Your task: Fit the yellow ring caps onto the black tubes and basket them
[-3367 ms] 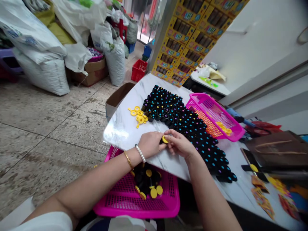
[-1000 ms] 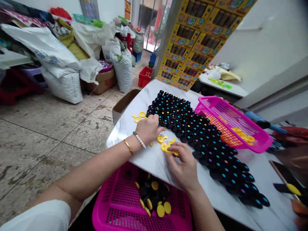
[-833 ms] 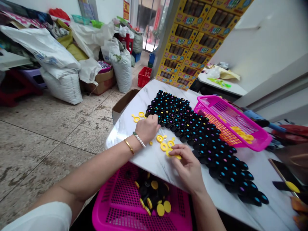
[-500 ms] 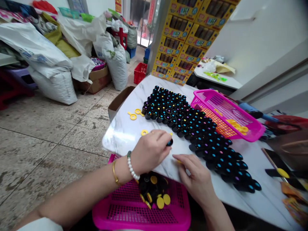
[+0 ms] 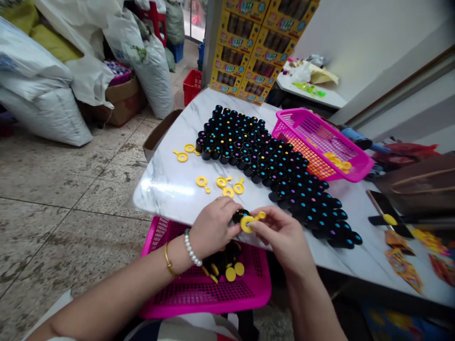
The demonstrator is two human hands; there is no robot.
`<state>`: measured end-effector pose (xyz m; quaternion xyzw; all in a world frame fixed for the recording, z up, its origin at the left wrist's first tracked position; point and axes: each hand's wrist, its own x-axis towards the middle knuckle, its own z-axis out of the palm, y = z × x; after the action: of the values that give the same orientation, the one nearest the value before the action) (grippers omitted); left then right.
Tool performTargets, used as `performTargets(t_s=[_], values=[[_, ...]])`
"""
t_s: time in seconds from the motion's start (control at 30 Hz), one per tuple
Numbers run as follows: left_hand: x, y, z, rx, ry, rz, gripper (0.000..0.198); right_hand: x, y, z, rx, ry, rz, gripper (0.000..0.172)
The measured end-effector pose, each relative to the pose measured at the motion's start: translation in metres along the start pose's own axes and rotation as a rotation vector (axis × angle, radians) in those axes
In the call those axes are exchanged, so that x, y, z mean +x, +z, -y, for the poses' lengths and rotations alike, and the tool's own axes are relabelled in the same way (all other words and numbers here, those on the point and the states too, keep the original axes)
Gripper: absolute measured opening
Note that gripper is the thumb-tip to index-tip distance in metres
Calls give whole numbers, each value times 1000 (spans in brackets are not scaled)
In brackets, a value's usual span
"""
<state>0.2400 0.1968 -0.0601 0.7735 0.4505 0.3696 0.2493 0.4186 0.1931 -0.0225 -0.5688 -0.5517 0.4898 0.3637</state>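
The yellow ring piece (image 5: 250,220) sits at the near edge of the table (image 5: 170,189), pinched in the fingertips of the right hand (image 5: 284,237) and meeting the small black tube (image 5: 239,216) that the left hand (image 5: 215,227) has closed around. Its long axis runs roughly left to right, tilted a little upward — the round loop toward the tube, the short stem pointing right toward the block of black tubes (image 5: 270,166). To do this well, I judge the tube should be held steady with its open end facing the ring, and the loop brought on squarely rather than at a slant; a light pinch on the stem should be enough. Loose yellow rings (image 5: 227,184) lie just beyond the hands. A pink basket (image 5: 213,293) of black and yellow parts sits below the table edge, another pink basket (image 5: 320,147) at the far right.
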Motion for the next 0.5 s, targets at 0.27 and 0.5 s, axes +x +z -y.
performTargets(t_s=[0.27,0.5], values=[[-1,2,0,35,-8,35,21,23,13,-8,120,59,-17,21],[0,1,-1,54,-25,43,21,15,18,-9,146,40,-53,22]])
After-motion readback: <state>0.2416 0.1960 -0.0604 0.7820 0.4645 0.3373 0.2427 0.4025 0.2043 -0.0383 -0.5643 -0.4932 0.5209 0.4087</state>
